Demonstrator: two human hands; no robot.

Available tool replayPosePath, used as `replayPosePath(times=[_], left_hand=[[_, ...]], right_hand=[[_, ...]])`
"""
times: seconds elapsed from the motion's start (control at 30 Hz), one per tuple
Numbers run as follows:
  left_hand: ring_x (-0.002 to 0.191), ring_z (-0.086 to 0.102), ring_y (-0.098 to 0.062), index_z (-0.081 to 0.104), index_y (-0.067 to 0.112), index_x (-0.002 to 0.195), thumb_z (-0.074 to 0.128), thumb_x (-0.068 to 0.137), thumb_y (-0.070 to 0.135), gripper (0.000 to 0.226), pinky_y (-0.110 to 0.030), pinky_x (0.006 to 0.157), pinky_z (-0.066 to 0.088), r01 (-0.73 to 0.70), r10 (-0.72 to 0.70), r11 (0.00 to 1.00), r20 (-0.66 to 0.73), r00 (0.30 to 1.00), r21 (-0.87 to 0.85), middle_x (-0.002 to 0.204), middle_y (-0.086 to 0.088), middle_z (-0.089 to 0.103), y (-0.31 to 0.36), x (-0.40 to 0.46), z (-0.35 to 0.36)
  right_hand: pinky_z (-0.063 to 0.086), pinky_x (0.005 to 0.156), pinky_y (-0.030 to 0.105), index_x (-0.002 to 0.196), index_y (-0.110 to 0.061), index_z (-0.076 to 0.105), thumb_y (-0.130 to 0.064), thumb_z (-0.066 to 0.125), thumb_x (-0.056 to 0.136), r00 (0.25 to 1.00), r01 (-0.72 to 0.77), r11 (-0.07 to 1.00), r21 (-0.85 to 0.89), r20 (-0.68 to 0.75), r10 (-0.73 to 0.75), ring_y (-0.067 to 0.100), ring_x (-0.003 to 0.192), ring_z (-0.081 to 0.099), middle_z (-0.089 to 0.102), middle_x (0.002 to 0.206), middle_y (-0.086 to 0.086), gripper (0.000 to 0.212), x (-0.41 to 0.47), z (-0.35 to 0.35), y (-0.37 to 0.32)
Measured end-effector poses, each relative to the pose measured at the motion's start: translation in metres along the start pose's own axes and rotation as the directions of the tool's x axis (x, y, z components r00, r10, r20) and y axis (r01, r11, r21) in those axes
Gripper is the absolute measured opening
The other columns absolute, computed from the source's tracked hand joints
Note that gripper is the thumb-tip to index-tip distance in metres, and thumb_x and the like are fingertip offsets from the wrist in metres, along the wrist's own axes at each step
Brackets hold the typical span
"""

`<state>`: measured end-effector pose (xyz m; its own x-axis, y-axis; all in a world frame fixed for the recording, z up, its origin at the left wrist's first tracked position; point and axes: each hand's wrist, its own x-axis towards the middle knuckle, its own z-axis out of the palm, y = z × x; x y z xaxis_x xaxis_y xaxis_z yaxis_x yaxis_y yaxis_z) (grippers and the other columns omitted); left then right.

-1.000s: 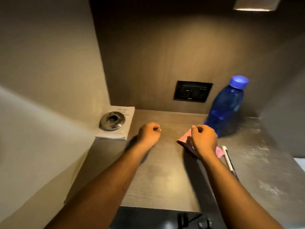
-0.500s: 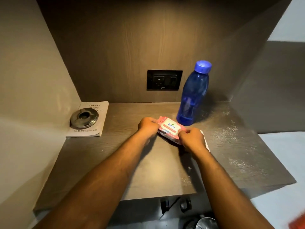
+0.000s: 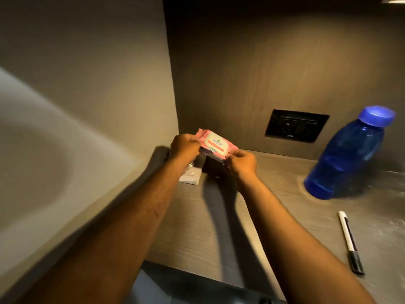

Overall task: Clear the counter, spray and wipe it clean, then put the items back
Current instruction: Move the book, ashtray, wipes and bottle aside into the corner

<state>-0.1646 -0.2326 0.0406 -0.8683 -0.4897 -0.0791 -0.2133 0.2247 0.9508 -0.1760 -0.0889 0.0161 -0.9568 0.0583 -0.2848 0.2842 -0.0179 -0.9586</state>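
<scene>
Pink plastic pack of wet wipes (image 3: 215, 144), lying on the surface half a second ago, is now lifted clear near the back left corner, left hand (image 3: 184, 146) and right hand (image 3: 242, 162) each gripping an end. Clearing has probably begun. Grey wood-grain surface (image 3: 274, 207) holds a blue plastic bottle (image 3: 346, 156) toward the right and a white black-capped marker (image 3: 350, 242) near the front right edge.

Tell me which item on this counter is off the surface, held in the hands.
The pink wipes pack, pinched between left hand and right hand. The blue bottle stands on the counter; the marker lies flat.
</scene>
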Motion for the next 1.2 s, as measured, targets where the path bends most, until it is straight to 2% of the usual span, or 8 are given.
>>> replayPosePath(times=[0.2,0.3,0.43,0.6,0.73,0.9,1.07,1.2], left_hand=[[0.088,0.067,-0.022,0.071,0.012,0.108,0.058,0.089,0.022,0.025,-0.030,0.076,0.055,0.080,-0.071,0.975,-0.046,0.996,0.210,0.103,-0.006,0.073,-0.004,0.020,-0.047],[0.097,0.065,-0.024,0.068,0.013,0.116,0.055,0.091,0.021,0.028,-0.026,0.078,0.051,0.067,-0.068,0.952,-0.008,0.998,0.298,0.112,-0.007,0.070,-0.005,0.018,-0.044],[0.108,0.062,-0.028,0.059,0.015,0.127,0.053,0.093,0.020,0.035,-0.033,0.093,0.050,0.025,-0.069,0.859,0.067,0.995,0.511,0.124,-0.010,0.065,-0.014,0.022,-0.039],[0.102,0.063,-0.029,0.061,0.013,0.121,0.055,0.091,0.022,0.032,-0.030,0.075,0.046,-0.004,0.001,0.732,0.005,1.000,0.681,0.117,-0.011,0.067,-0.012,0.019,-0.037],[0.106,0.060,-0.033,0.065,0.009,0.116,0.056,0.087,0.023,0.034,-0.034,0.082,0.050,-0.125,0.243,0.734,-0.086,0.966,0.668,0.119,-0.013,0.064,-0.014,-0.006,-0.024],[0.111,0.055,-0.032,0.067,0.005,0.109,0.060,0.085,0.020,0.029,-0.035,0.096,0.041,-0.434,0.402,0.723,0.184,0.897,0.537,0.119,-0.015,0.061,-0.025,-0.062,0.047],[0.103,0.058,-0.030,0.067,0.011,0.106,0.057,0.087,0.026,0.026,-0.036,0.089,0.047,-0.575,0.357,0.697,0.488,0.797,0.429,0.113,-0.011,0.063,-0.029,-0.118,0.126],[0.096,0.062,-0.022,0.069,0.016,0.099,0.059,0.085,0.026,0.020,-0.035,0.086,0.051,-0.548,0.231,0.752,0.634,0.738,0.365,0.106,-0.006,0.067,-0.023,-0.160,0.177]], right_hand=[[0.052,0.075,0.036,0.090,0.002,0.068,0.012,0.054,0.081,0.991,0.065,0.996,-0.058,0.120,-0.057,0.026,0.085,0.063,0.067,0.092,0.016,0.020,0.029,0.062,-0.002],[0.050,0.069,0.030,0.079,-0.011,0.069,0.006,0.059,0.081,0.983,0.142,0.980,-0.137,0.136,-0.123,0.020,0.078,0.063,0.068,0.075,0.003,0.020,0.033,0.073,0.002],[0.053,0.094,0.037,0.113,-0.004,0.069,0.005,0.055,0.088,0.961,0.175,0.969,-0.175,0.242,-0.130,0.023,0.102,0.067,0.072,0.110,0.012,0.030,0.034,0.080,0.012],[0.049,0.098,0.034,0.126,-0.006,0.059,-0.002,0.052,0.094,0.923,0.242,0.941,-0.236,0.357,-0.148,0.020,0.107,0.062,0.066,0.120,0.008,0.034,0.029,0.065,0.012],[0.048,0.098,0.043,0.125,0.001,0.059,-0.013,0.062,0.091,0.966,0.256,0.928,-0.271,0.099,-0.238,0.029,0.110,0.063,0.067,0.120,0.018,0.038,0.025,0.020,0.000],[0.048,0.076,0.034,0.091,-0.013,0.075,-0.029,0.062,0.090,0.932,0.216,0.828,-0.518,-0.145,-0.333,0.023,0.085,0.065,0.074,0.091,0.009,0.020,0.004,-0.105,0.005],[0.043,0.068,0.031,0.082,-0.012,0.065,-0.041,0.063,0.082,0.887,-0.221,0.590,-0.777,-0.412,-0.210,0.035,0.088,0.063,0.065,0.085,0.008,0.029,-0.038,-0.225,0.032],[0.045,0.062,0.031,0.084,-0.017,0.063,-0.041,0.067,0.078,0.882,-0.355,0.472,-0.807,-0.457,-0.119,0.028,0.073,0.061,0.066,0.084,0.007,0.025,-0.065,-0.265,0.056]])
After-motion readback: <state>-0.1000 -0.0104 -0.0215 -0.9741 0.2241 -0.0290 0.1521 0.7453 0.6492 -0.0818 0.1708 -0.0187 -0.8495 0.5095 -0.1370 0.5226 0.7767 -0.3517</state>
